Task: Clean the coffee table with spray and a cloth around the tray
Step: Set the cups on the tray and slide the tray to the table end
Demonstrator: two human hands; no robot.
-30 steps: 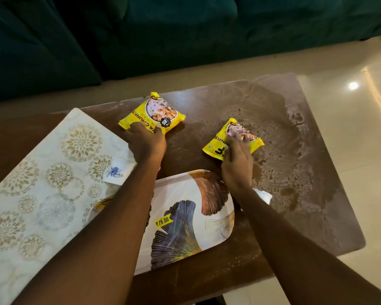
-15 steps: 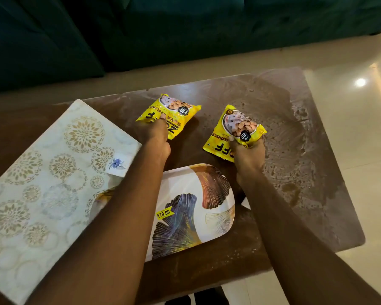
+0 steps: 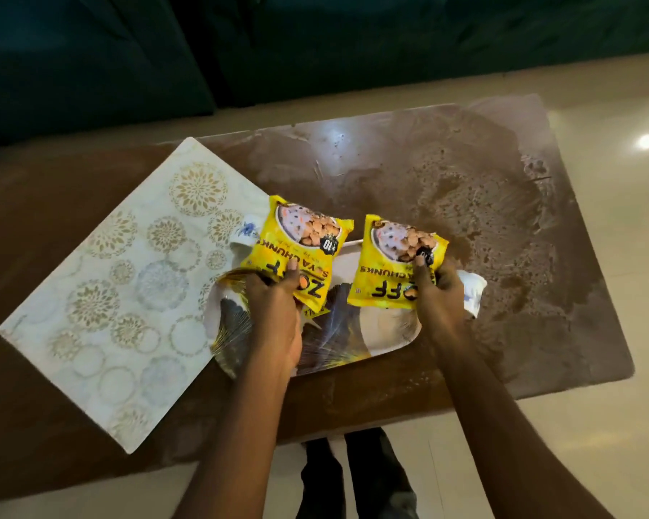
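I'm holding two yellow soya chunk packs over the leaf-print tray point(image 3: 383, 331), left hand point(image 3: 274, 312) pinching the left pack point(image 3: 296, 245), right hand point(image 3: 439, 294) pinching the right pack point(image 3: 394, 260), smeary wet brown coffee table point(image 3: 484, 189) stretching beyond the tray

The brown table point(image 3: 409, 398) carries a white tray point(image 3: 383, 331) with a fan-leaf print, lying under both hands. A pale mat point(image 3: 128, 294) with gold medallions lies tilted just beyond the left hand point(image 3: 274, 324), its edge meeting the tray. Past the right hand point(image 3: 443, 297), smeared wet residue point(image 3: 502, 226) covers the tabletop.
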